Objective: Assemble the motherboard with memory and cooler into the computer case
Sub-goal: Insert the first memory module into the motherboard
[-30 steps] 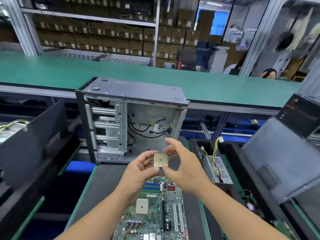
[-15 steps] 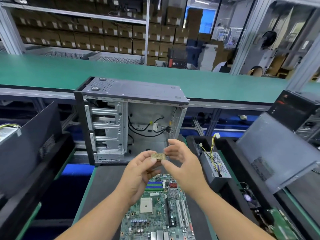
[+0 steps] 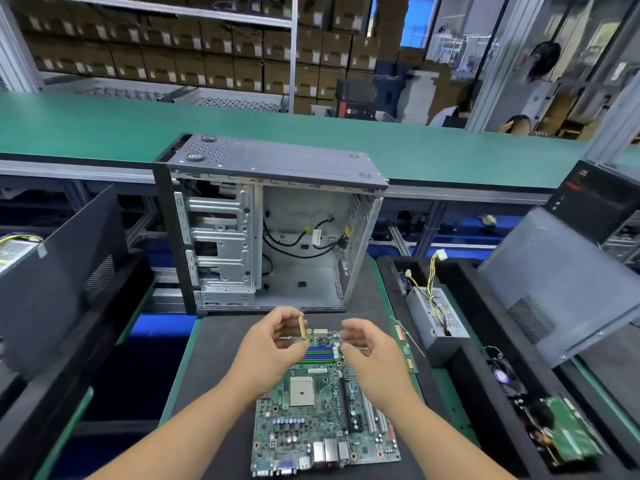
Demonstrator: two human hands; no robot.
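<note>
A green motherboard (image 3: 322, 427) lies flat on the dark mat in front of me, its pale CPU socket (image 3: 302, 392) bare. Above its far end my left hand (image 3: 273, 344) pinches a small gold processor chip (image 3: 303, 326), turned edge-on. My right hand (image 3: 370, 351) hovers just right of the chip with fingers loosely curled, not touching it. The open computer case (image 3: 277, 223) stands upright behind the board, its inside showing drive cages and black cables. A memory stick (image 3: 405, 346) lies on the mat to the right of my right hand.
A black tray on the right holds a power supply (image 3: 438, 317) with yellow wires, a small fan (image 3: 502, 377) and a green board (image 3: 568, 434). A grey side panel (image 3: 561, 285) leans at the right. Another dark panel (image 3: 59, 265) leans at the left. A green conveyor belt (image 3: 104, 126) runs behind the case.
Both hands held the chip flat between them; now my right hand has let go and drawn right, and my left hand has turned the chip on edge and lowered it.
</note>
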